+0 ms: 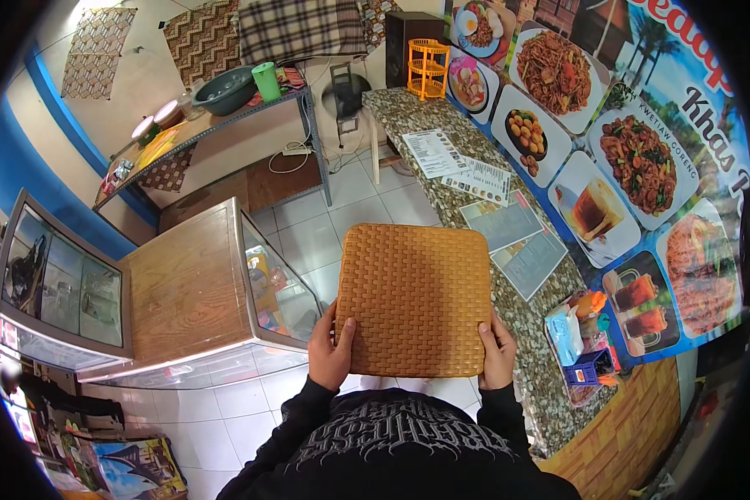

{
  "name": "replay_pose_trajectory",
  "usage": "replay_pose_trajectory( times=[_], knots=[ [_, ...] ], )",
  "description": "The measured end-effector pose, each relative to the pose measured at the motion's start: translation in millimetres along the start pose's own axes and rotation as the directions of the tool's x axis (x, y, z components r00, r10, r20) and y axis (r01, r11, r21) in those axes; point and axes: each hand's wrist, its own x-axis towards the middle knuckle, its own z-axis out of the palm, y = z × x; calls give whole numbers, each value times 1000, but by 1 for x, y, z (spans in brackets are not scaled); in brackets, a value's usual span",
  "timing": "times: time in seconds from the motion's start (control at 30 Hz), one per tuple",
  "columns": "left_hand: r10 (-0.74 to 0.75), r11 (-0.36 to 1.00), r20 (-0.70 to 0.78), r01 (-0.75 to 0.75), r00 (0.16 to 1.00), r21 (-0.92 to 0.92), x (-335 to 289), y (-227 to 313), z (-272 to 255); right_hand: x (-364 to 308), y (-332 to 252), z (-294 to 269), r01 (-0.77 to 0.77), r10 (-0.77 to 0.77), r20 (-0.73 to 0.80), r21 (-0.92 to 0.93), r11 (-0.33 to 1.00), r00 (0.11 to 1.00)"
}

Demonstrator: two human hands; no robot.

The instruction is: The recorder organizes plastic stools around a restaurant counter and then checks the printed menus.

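Note:
In front of my body I hold a square, rounded-corner brown stool (415, 300) with a woven rattan pattern. Only its top shows; whatever lies beneath is hidden. My left hand (331, 354) grips its left edge, thumb resting on the upper face. On the opposite edge my right hand (497, 357) has the same kind of hold, its thumb against the side. Both hands sit near the stool's lower corners, and the fingers curl out of sight under it.
A stone-topped counter (442, 196) runs along my right, bearing menu sheets (529, 262), a blue basket (587, 367) and an orange rack (427, 71). Left stands a wood-topped glass display case (183, 287). Behind it, a metal-framed table (308, 108) holds a dark basin (225, 92).

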Motion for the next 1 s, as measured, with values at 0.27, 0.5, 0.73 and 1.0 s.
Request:
replay_pose_trajectory(
  times=[0.27, 0.5, 0.73, 1.0],
  knots=[
    [19, 999, 52, -17, 998, -50, 45, 4, -27, 16, 3, 49, -9, 8, -35, -28, 1000, 999],
    [90, 995, -3, -90, 996, 31, 78, 3, -27, 53, 8, 62, 8, -8, -6, -65, 998, 1000],
    [61, 993, -80, -52, 995, 109, 109, 22, -4, 117, 9, 61, -19, 23, 107, -39, 999, 994],
    [48, 997, -175, -38, 983, 61, 179, 14, 26, 218, 2, 80, -18, 30, 238, -55, 998, 971]
  ],
)
